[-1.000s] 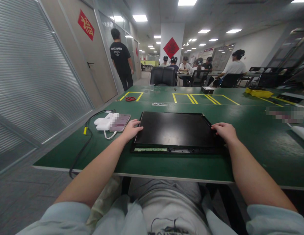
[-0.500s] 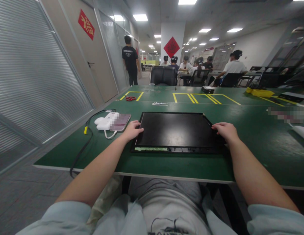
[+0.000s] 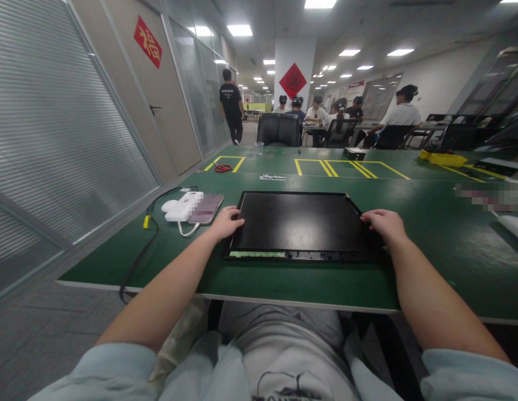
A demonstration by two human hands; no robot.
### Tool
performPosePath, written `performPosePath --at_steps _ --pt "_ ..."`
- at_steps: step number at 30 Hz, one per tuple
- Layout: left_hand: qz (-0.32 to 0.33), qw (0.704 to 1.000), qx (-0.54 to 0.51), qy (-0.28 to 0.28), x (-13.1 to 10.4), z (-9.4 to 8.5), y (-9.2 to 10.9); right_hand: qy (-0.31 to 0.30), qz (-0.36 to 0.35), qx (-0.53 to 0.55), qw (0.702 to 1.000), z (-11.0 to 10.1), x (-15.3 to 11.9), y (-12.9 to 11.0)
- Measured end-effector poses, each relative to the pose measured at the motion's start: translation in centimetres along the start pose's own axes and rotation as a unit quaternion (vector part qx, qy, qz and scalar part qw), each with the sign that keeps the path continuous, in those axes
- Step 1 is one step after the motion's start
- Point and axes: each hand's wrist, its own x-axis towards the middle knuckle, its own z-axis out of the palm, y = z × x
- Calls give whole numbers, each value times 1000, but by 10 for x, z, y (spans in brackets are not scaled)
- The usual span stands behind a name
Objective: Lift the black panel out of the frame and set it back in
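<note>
A black display panel (image 3: 301,223) lies flat on the green table in front of me, with a dark frame around it and a green strip (image 3: 257,254) along its near edge. On its left side my left hand (image 3: 227,223) grips the frame, thumb on top and fingers at the outer edge. My right hand (image 3: 383,221) pinches the frame's right side, fingers closed on the rim. The undersides of both grips are hidden.
Left of the panel lie a white power bank (image 3: 184,207), a phone (image 3: 208,209) and a black cable (image 3: 142,253). Farther back are red-handled scissors (image 3: 223,168), small white tools (image 3: 273,177), a clear cup (image 3: 259,148) and a yellow bag (image 3: 441,159). People sit beyond.
Both hands and the panel stay where they were. In the background, a person in a black shirt has walked a little to the right and farther away.
</note>
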Motion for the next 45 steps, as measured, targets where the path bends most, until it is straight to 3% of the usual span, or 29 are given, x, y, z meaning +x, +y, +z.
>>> performPosePath --at_steps 23,32,38,45 --pt "70 991 116 0 -9 0 9 6 -17 -20 1000 -2 -3 1" --pt "29 988 148 18 -10 1 12 3 -19 -22 1000 -1 -9 -8" --pt "0 996 85 1 -9 0 12 -1 -25 -32 999 -1 -8 -8" --pt "-25 994 -99 38 -8 0 13 1 -27 -40 999 -1 -5 -5"
